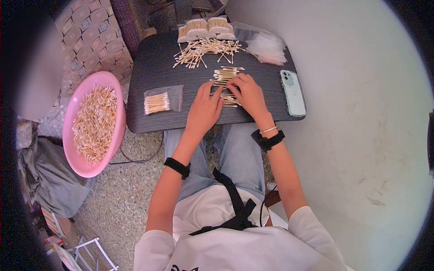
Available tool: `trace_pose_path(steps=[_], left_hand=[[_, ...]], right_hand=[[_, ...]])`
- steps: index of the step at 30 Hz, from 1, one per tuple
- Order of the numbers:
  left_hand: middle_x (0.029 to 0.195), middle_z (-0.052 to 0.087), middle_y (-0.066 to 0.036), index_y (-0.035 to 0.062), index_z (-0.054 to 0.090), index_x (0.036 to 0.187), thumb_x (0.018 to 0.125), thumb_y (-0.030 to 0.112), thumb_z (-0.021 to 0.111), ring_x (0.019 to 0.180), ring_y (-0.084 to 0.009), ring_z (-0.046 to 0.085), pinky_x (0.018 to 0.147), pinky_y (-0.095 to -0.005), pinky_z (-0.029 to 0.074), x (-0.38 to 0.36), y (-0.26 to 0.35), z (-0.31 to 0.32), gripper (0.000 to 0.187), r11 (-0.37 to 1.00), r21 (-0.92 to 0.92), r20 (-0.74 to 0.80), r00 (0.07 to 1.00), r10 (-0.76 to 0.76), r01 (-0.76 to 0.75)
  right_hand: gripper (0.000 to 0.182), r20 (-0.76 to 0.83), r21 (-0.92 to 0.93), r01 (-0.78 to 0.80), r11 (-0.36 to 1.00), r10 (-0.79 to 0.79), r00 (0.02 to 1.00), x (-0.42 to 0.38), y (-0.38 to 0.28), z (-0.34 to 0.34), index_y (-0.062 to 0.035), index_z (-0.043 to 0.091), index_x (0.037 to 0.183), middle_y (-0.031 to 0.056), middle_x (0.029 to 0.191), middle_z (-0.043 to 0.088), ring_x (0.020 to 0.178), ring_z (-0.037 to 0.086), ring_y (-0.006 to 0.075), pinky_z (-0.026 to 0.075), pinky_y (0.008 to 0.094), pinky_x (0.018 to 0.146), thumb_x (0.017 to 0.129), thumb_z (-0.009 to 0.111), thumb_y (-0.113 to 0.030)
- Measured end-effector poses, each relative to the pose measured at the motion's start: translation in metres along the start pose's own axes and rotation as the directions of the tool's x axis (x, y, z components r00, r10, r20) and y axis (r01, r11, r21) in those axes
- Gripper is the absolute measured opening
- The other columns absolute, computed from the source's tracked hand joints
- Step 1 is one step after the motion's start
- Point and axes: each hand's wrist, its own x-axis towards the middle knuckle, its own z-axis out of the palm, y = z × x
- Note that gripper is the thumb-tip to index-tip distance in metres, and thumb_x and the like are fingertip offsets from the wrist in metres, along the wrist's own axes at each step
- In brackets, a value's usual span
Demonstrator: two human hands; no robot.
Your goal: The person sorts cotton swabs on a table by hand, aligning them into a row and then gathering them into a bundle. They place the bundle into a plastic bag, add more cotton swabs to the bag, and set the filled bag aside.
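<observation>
On the dark table, my left hand lies with its fingers stretched out and thumb apart, the tips at the left ends of some cotton swabs. Facing it, my right hand has its fingers curled and pinched at the right ends of cotton swabs; the exact grip is partly hidden. Just beyond the fingertips is a row of cotton swabs lying side by side. Nearer to me, more cotton swabs show between my wrists. A clear bag left of my left hand contains a neat layer of cotton swabs.
A loose heap of cotton swabs lies at the table's back, before several bundled packs. Clear plastic bags and a phone are on the right. A pink basin full of swabs stands left of the table.
</observation>
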Motion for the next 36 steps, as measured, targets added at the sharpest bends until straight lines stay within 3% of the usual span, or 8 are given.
trace_pose_path(steps=[9, 12, 15, 18, 24, 27, 30, 36], left_hand=[[0.145, 0.041, -0.018, 0.0044, 0.06, 0.126, 0.091, 0.015, 0.059, 0.128, -0.0367, 0.044, 0.106, -0.0432, 0.041, -0.001, -0.005, 0.005, 0.036, 0.993, 0.089, 0.01, 0.997, 0.073, -0.073], [0.15, 0.035, -0.017, 0.0044, 0.061, 0.125, 0.091, 0.015, 0.059, 0.13, -0.0371, 0.042, 0.106, -0.0438, 0.04, 0.001, -0.002, 0.003, 0.036, 0.998, 0.057, -0.004, 0.999, 0.042, -0.041], [0.154, 0.027, -0.019, 0.0051, 0.055, 0.131, 0.092, 0.018, 0.06, 0.132, -0.0391, 0.039, 0.107, -0.0449, 0.04, 0.004, 0.002, -0.002, 0.042, 0.994, 0.107, 0.034, 0.999, 0.024, -0.027], [0.154, 0.023, -0.023, 0.0044, 0.046, 0.139, 0.093, 0.022, 0.06, 0.134, -0.0416, 0.036, 0.107, -0.0463, 0.039, 0.003, 0.002, 0.002, 0.051, 0.997, 0.07, -0.056, 0.998, -0.028, 0.032], [0.15, 0.026, -0.024, 0.0008, 0.04, 0.141, 0.095, 0.024, 0.058, 0.134, -0.0433, 0.034, 0.106, -0.0467, 0.039, 0.004, 0.0, 0.002, 0.055, 0.992, 0.118, -0.041, 0.999, -0.034, 0.039], [0.149, 0.028, -0.024, 0.0013, 0.04, 0.141, 0.095, 0.024, 0.057, 0.135, -0.0431, 0.034, 0.106, -0.0465, 0.04, 0.003, 0.001, 0.001, 0.054, 0.996, 0.06, -0.039, 0.997, -0.059, 0.061], [0.149, 0.029, -0.024, 0.0014, 0.041, 0.14, 0.095, 0.023, 0.057, 0.135, -0.0431, 0.034, 0.105, -0.0467, 0.04, 0.003, 0.0, 0.002, 0.052, 0.997, 0.055, -0.041, 0.998, -0.057, 0.059], [0.148, 0.029, -0.025, 0.0001, 0.044, 0.138, 0.096, 0.024, 0.056, 0.136, -0.0423, 0.032, 0.108, -0.0473, 0.037, 0.004, 0.002, -0.001, 0.05, 0.993, 0.096, -0.002, 0.998, -0.065, 0.065]], right_hand=[[0.009, 0.049, -0.069, 0.008, 0.998, -0.004, 0.999, -0.004, 0.002, -0.009, -0.0107, 0.068, 0.09, 0.0046, 0.091, 0.06, 0.09, 0.061, 0.0255, 0.054, 0.0381, 0.073, 0.086, 0.065, -0.018], [0.008, -0.014, -0.05, -0.021, 0.999, 0.021, 1.0, -0.005, 0.003, -0.017, -0.0108, 0.067, 0.09, 0.0043, 0.091, 0.061, 0.09, 0.061, 0.0255, 0.053, 0.0381, 0.072, 0.086, 0.064, -0.017], [0.008, -0.024, -0.032, -0.024, 0.999, 0.023, 0.999, -0.007, 0.008, -0.02, -0.0111, 0.067, 0.09, 0.0037, 0.091, 0.061, 0.089, 0.061, 0.0256, 0.053, 0.0383, 0.072, 0.086, 0.064, -0.017], [0.008, 0.035, -0.055, 0.039, 0.998, -0.037, 0.999, -0.008, 0.01, -0.023, -0.0112, 0.067, 0.091, 0.0034, 0.09, 0.061, 0.09, 0.061, 0.0257, 0.053, 0.0384, 0.072, 0.086, 0.065, -0.017], [0.009, 0.118, -0.108, 0.068, 0.992, -0.056, 0.991, 0.001, 0.001, -0.015, -0.0109, 0.067, 0.09, 0.0032, 0.09, 0.061, 0.094, 0.06, 0.0256, 0.053, 0.0381, 0.075, 0.083, 0.067, -0.018], [0.012, 0.005, -0.036, 0.107, 0.994, -0.107, 0.994, 0.007, -0.008, -0.004, -0.01, 0.067, 0.09, 0.0047, 0.092, 0.061, 0.096, 0.06, 0.0262, 0.053, 0.0383, 0.076, 0.081, 0.068, -0.018], [0.013, 0.028, -0.015, 0.148, 0.989, -0.148, 0.989, 0.011, -0.009, 0.003, -0.0089, 0.067, 0.089, 0.0068, 0.093, 0.061, 0.096, 0.06, 0.0271, 0.053, 0.0396, 0.077, 0.079, 0.069, -0.017], [0.011, -0.033, -0.045, 0.085, 0.995, -0.086, 0.996, 0.012, -0.004, 0.01, -0.0079, 0.066, 0.087, 0.0078, 0.092, 0.061, 0.095, 0.06, 0.0284, 0.052, 0.04, 0.079, 0.078, 0.069, -0.014]])
